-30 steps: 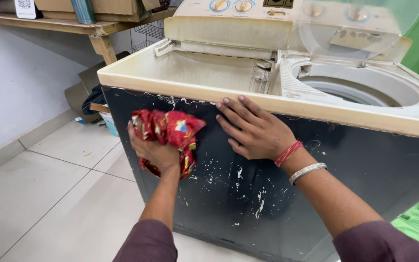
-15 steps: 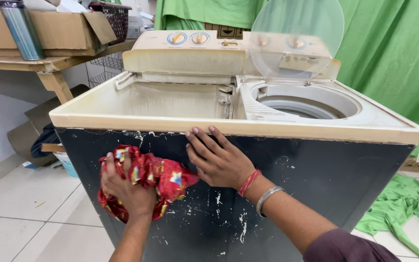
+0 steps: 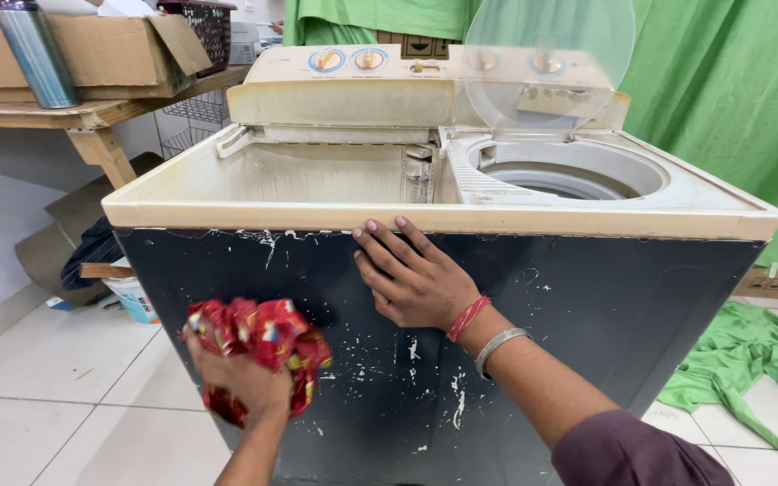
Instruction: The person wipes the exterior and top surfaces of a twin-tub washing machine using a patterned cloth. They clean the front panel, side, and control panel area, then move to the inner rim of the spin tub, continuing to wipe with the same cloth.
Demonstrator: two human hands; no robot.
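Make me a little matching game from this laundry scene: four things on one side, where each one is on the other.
Things:
1. crumpled red patterned cloth
2. silver metal bangle
3. tall steel bottle
4. loose green fabric

Places:
A. on the tiled floor
B. on the wooden shelf
C. gripped in the left hand
D. on the wrist behind the right hand

Pairs: 1-C, 2-D, 3-B, 4-A

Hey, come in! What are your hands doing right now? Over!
Left hand gripping red cloth, pressed on dark washer front. Right hand flat on the panel under the cream rim. Nothing blocking the panel.
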